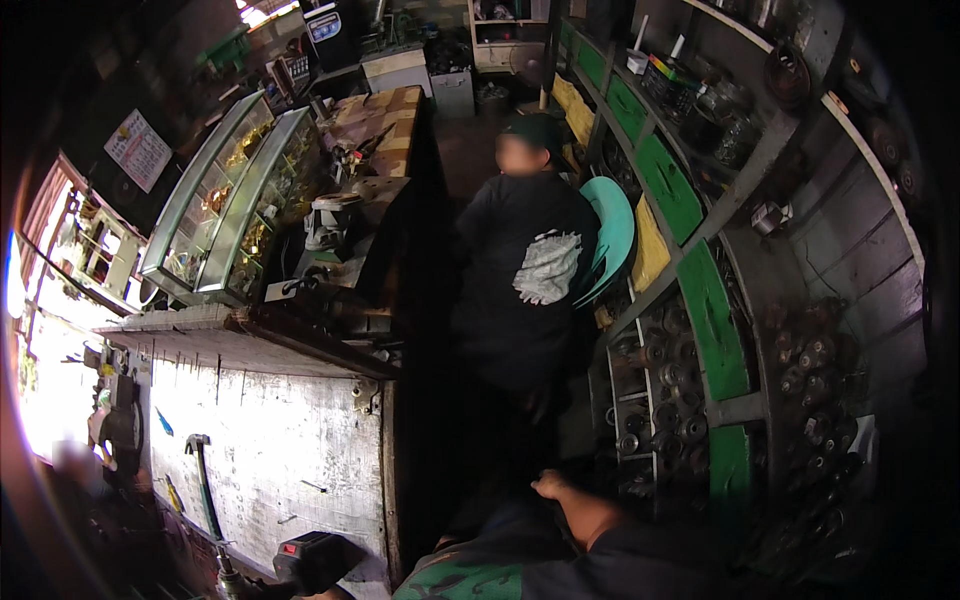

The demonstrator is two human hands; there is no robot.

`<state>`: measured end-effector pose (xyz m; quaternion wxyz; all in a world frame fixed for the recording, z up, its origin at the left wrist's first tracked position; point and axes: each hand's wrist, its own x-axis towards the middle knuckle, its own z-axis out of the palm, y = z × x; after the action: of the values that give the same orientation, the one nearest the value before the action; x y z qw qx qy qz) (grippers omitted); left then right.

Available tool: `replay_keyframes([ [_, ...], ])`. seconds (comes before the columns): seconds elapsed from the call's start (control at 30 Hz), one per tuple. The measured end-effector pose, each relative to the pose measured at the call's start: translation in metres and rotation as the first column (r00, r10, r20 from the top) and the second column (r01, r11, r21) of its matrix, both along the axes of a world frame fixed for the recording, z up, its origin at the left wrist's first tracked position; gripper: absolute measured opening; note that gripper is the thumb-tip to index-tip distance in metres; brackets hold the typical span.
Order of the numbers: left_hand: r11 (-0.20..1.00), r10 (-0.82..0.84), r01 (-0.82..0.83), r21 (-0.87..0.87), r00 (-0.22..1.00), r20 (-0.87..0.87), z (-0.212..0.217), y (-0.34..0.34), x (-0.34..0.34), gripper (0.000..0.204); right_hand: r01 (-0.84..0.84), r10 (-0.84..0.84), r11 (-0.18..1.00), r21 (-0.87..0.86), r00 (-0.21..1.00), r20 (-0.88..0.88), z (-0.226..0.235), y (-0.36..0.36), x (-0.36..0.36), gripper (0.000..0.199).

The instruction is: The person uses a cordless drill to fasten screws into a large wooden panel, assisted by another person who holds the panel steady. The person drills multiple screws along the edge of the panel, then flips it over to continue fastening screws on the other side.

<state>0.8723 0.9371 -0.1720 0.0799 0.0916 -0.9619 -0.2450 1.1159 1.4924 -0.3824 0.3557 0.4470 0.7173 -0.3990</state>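
In dim light, my right hand (548, 485) reaches forward over the dark aisle with its fingers curled in, and nothing shows in it. Of my left hand (335, 594), just a sliver of skin appears at the lower edge. Right above that sliver is the dark battery pack (312, 556) of a cordless drill, marked with red. A metal chuck (229, 580) points out to its left. The drill seems held in my left hand, though the grip is mostly out of the picture. A hammer (202, 480) hangs on the white counter panel (290, 450) beyond it.
A person (525, 260) in dark clothes and cap stands in the aisle ahead, beside a teal curved panel (606, 235). Glass display cases (215, 200) and tools crowd the left counter. Shelves with green drawer fronts (712, 320) and many round metal parts (672, 400) line the right.
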Motion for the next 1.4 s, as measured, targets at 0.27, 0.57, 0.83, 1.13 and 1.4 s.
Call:
replay_keyframes([
  [0.27,0.999,0.039,-0.039,0.016,0.999,-0.002,-0.009,-0.008,0.014,0.036,-0.044,0.044,0.999,-0.022,0.999,0.002,-0.005,0.006,0.004,0.066],
  [0.57,0.998,0.055,-0.055,0.016,0.998,0.002,-0.013,0.008,0.007,0.037,-0.083,0.083,0.997,-0.008,0.996,-0.012,-0.004,0.014,-0.004,0.067],
  [0.83,0.999,0.051,-0.051,0.01,0.999,-0.001,-0.015,0.013,0.003,0.037,-0.017,0.017,0.999,-0.035,1.0,-0.008,0.006,0.003,-0.005,0.067],
  [1.13,0.999,0.041,-0.041,0.014,0.999,-0.004,-0.017,0.017,-0.004,0.038,0.014,-0.013,0.999,-0.031,0.999,0.031,-0.004,-0.001,0.012,0.067],
  [1.4,0.999,0.039,-0.039,0.021,0.999,-0.014,-0.019,0.018,-0.007,0.039,0.036,-0.036,0.999,-0.006,0.999,-0.006,-0.003,0.0,0.013,0.067],
])
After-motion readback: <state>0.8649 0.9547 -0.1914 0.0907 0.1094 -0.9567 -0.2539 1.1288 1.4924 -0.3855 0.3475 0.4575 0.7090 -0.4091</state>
